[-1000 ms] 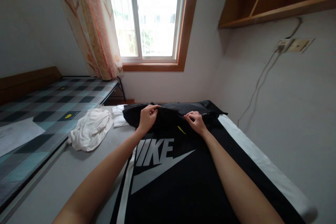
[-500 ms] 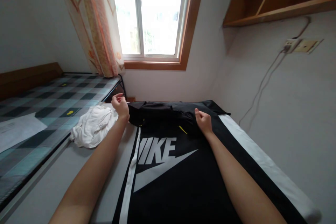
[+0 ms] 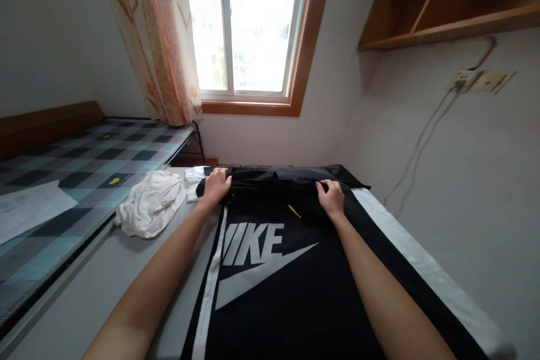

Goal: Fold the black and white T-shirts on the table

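Observation:
A large black garment [image 3: 291, 304] with a white Nike print lies spread out, a white stripe running along its left side. I cannot make out what kind of garment it is. Its far end forms a bunched black fold, and a small yellow strip [image 3: 294, 211] shows below that. My left hand [image 3: 217, 184] is at the fold's left corner, fingers curled over the cloth. At the right of the fold, my right hand [image 3: 331, 197] pinches the fabric between thumb and fingers. White cloth [image 3: 194, 182] pokes out beside my left hand.
A crumpled white cloth [image 3: 149, 205] lies left of the garment on the pale surface [image 3: 113, 284]. Further left is a checkered mattress [image 3: 139, 149] with a paper sheet [image 3: 34, 208]. Window, curtain [image 3: 158, 39] and wall stand beyond; a wooden shelf [image 3: 447, 31] hangs at upper right.
My left hand has come down and rightward onto the garment's far-left corner, and white cloth now shows beside it. My right hand has shifted slightly right and stays at the fold.

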Action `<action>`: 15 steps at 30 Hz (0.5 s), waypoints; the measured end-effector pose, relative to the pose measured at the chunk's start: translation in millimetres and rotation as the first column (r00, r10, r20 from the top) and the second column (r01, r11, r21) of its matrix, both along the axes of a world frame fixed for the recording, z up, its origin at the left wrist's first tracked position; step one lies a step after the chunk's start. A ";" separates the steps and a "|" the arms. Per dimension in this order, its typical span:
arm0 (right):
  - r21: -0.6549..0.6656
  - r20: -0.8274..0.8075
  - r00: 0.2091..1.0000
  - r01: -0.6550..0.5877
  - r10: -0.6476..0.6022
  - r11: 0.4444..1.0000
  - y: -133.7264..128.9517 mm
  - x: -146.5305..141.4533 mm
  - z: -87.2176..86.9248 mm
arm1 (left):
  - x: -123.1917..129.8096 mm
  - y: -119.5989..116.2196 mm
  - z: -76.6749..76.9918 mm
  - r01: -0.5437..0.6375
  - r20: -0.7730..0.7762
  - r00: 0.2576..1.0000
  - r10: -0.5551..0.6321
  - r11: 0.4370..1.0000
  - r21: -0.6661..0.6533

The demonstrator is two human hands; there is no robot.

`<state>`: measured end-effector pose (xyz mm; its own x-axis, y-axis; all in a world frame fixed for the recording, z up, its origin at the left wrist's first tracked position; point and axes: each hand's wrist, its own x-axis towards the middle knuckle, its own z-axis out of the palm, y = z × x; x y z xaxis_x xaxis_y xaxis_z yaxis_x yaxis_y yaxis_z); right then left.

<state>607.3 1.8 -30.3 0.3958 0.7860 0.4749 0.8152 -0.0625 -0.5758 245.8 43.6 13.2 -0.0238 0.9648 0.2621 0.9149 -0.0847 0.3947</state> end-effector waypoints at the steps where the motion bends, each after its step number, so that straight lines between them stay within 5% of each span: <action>1: 0.094 -0.085 0.996 -0.010 0.018 0.996 2.9 1.1 -0.2 | -3.1 2.1 0.0 0.015 0.005 1.000 -0.015 1.000 -0.001; 4: 0.252 -0.336 0.935 -0.029 0.116 0.967 10.8 3.6 -1.4 | -10.4 8.5 0.0 0.043 0.090 0.995 -0.045 0.999 0.025; 7: 0.235 -0.566 0.814 0.004 0.134 0.972 16.1 4.8 -4.0 | -15.9 15.8 3.1 -0.021 0.330 0.943 -0.039 0.984 0.178; 11: 0.230 -0.733 0.649 -0.047 0.205 0.972 17.0 2.6 -3.0 | -23.2 15.7 15.7 -0.154 0.707 0.700 -0.097 0.947 0.282; 13: 0.261 -0.771 0.567 -0.133 0.290 0.956 13.8 -1.0 1.1 | -27.7 6.0 22.3 -0.123 0.760 0.636 -0.132 0.955 0.269; 15: 0.296 -0.797 0.477 -0.228 0.371 0.928 8.3 -6.0 6.7 | -33.4 -9.6 26.0 0.016 0.700 0.683 -0.211 0.962 0.274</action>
